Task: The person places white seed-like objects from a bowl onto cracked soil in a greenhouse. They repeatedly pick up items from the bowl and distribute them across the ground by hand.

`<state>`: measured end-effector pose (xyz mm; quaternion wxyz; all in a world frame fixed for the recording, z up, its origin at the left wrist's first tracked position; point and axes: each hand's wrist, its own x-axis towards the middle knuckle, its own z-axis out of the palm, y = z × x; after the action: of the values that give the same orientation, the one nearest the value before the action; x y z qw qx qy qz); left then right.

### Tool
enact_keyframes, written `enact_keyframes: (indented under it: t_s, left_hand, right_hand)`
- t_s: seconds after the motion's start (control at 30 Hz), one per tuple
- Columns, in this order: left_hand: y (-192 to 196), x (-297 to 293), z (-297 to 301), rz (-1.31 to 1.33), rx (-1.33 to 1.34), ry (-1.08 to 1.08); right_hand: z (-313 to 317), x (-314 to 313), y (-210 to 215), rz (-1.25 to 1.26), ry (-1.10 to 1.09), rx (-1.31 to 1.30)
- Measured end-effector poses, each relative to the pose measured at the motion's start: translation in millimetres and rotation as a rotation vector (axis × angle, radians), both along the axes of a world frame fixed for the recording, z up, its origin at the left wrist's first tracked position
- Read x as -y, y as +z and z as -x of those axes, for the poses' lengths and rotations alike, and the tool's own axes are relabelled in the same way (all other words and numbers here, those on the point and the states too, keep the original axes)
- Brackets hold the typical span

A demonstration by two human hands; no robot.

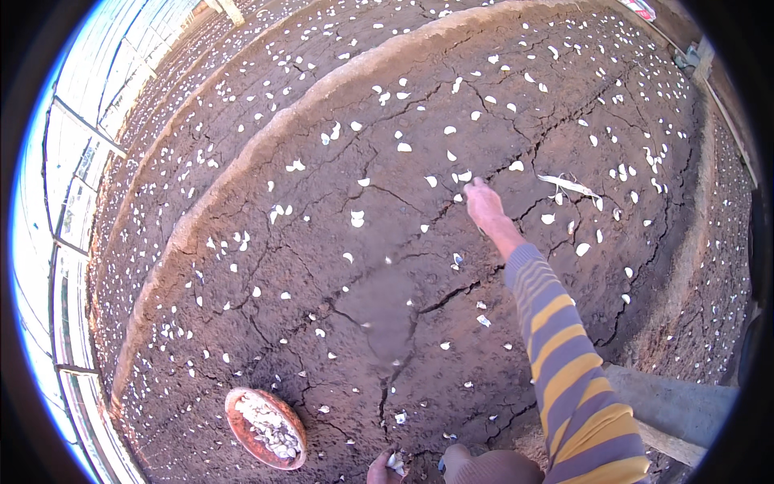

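Observation:
My right arm, in a purple and yellow striped sleeve, stretches forward over cracked brown soil (387, 315). The right hand (488, 210) reaches down to the surface with its fingers drawn together; what they hold, if anything, is hidden. A garlic clove (465, 177) lies just beside those fingertips, and another clove (517, 166) is a little to the right. At the lower edge, partly cut off, my left hand (382, 468) is closed around a few whitish garlic cloves (395, 462). To its left, a reddish-brown bowl (240, 436) stands tilted on the soil, holding many more cloves.
Garlic cloves are scattered widely over the bed. A raised soil ridge (266, 141) curves along its far left side. A dry, pale stalk (569, 186) lies right of my right hand. A grey board (673, 401) sits at lower right; a bright framed wall (60, 242) rises at left.

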<state>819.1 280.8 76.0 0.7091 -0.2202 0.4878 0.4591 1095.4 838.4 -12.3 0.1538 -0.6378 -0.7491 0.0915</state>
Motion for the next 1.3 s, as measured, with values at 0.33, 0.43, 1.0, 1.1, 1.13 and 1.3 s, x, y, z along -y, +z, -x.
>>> enact_keyframes:
  t_s: [0.33, 0.43, 1.0, 1.1, 1.13, 1.3]
  left_hand:
    - [-7.3, 0.2, -10.4, 0.065, 0.122, -0.056]
    - [-7.6, -1.0, -6.9, 0.076, 0.085, -0.081]
    - [-6.2, -14.0, -16.3, 0.108, -0.02, -0.114]
    - [-22.5, -7.9, -9.1, 0.011, 0.095, -0.077]
    - [-19.8, -8.2, -11.2, 0.028, 0.075, -0.048]
    - [-18.9, -0.1, -9.7, 0.027, 0.081, -0.062]
  right_hand:
    - [-74.0, 51.7, -0.3, 0.011, 0.057, 0.088]
    - [-61.4, 62.3, 4.6, -0.028, -0.067, -0.126]
    - [-40.4, 78.1, 2.0, 0.063, 0.186, 0.221]
    - [-63.0, 69.0, 6.7, 0.069, 0.149, 0.037]
    - [-75.5, 73.0, 5.4, 0.066, 0.113, -0.047]
    - [-107.4, 133.0, 28.3, 0.052, -0.287, -0.117]
